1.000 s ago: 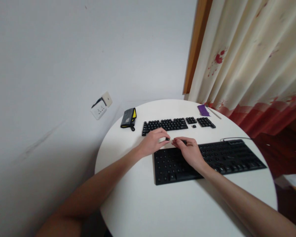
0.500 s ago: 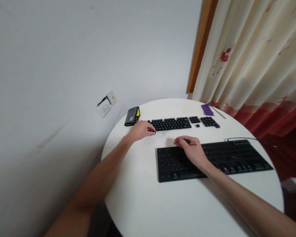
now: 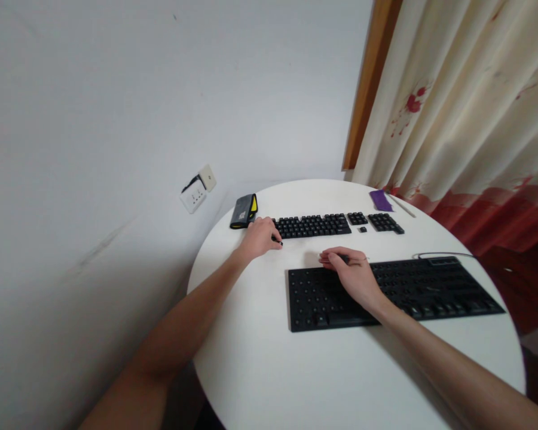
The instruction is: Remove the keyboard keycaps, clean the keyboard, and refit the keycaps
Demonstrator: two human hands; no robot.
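A black keyboard base with most keycaps removed lies on the round white table. Behind it, rows of loose black keycaps are laid out in keyboard order, with a smaller group further right. My left hand rests at the left end of the keycap rows, fingers curled round a small black keycap. My right hand lies on the keyboard base's upper left part, fingers pinched on a thin tool that I cannot make out clearly.
A grey and yellow pouch lies at the table's back left. A purple card and a thin stick lie at the back right. A single keycap sits apart. Wall socket at left, curtain at right.
My left hand has carried a keycap from near my right hand to the left end of the laid-out keycap rows. My right hand has stayed on the keyboard base.
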